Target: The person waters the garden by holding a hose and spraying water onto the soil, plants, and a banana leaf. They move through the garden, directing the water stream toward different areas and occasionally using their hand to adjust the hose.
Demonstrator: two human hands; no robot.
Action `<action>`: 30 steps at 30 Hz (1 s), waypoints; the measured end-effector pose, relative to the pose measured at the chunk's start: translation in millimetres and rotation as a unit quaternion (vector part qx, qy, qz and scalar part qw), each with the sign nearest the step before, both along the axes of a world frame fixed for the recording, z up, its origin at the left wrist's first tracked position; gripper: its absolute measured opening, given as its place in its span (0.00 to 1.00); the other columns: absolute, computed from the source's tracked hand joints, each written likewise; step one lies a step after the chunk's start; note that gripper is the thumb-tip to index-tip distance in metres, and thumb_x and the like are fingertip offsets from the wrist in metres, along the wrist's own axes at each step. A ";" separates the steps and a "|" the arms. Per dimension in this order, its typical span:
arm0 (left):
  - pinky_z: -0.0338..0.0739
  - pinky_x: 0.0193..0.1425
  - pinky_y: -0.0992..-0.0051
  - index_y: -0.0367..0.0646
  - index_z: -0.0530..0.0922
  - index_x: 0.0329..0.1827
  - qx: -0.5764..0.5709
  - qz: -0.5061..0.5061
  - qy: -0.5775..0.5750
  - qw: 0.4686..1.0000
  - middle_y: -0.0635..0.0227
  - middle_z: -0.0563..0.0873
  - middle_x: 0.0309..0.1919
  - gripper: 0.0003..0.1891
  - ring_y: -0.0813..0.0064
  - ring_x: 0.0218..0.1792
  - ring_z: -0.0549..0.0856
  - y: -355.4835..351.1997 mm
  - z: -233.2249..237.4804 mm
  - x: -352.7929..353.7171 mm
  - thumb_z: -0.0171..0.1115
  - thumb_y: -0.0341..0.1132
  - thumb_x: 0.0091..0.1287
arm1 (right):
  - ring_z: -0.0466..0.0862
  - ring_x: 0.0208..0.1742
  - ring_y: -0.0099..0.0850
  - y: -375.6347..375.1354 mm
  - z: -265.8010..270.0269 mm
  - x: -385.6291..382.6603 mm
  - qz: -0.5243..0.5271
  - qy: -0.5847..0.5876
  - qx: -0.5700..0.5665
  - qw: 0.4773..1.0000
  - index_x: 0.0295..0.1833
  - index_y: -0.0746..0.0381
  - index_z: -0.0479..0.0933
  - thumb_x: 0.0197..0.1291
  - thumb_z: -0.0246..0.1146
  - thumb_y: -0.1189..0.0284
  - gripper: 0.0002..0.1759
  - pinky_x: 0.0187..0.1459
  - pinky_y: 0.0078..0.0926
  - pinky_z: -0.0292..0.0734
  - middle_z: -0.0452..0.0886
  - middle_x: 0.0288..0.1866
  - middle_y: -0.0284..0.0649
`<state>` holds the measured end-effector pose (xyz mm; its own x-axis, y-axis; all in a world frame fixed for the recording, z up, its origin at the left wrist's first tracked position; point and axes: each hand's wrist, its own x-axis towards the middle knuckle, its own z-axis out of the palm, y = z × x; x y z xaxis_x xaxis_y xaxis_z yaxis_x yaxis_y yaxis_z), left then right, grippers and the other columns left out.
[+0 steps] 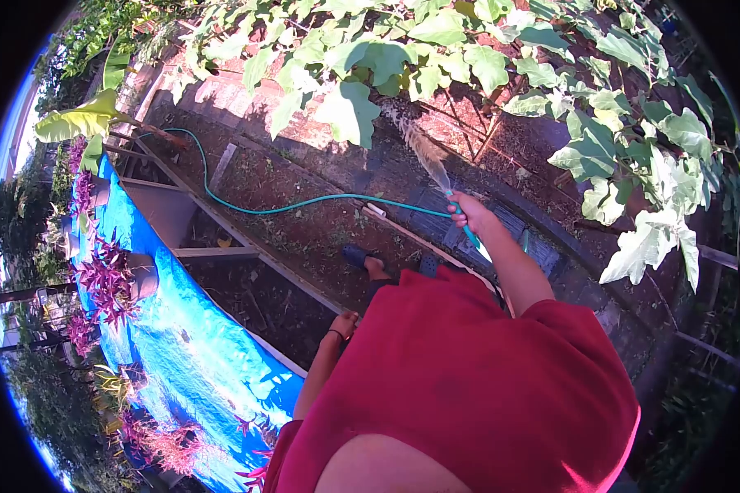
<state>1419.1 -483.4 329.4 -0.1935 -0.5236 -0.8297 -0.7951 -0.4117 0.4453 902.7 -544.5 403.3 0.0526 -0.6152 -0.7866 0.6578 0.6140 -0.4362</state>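
Spraying toward eleven o'clock, the right fingers [460,218] grip the nozzle [472,239]; a snagged hose [329,198] could misdirect water [430,156]; left fingers' [351,317] state unclear.

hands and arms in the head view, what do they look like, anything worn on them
Both the left hand and the right hand are ungloved. A thin dark band circles the left wrist; none shows on the right. The sleeves are plain deep red and short, leaving the forearms bare.
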 end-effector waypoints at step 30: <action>0.80 0.44 0.67 0.36 0.77 0.58 -0.051 0.001 0.034 0.998 0.58 0.87 0.41 0.24 0.68 0.37 0.87 9.7 -40.9 23.7 0.56 0.49 0.72 | 0.56 0.13 0.16 -7.1 27.0 -16.1 -0.098 -0.013 -0.037 0.994 0.56 0.46 0.66 0.72 0.50 0.68 0.10 0.12 0.16 0.49 0.64 0.23 0.26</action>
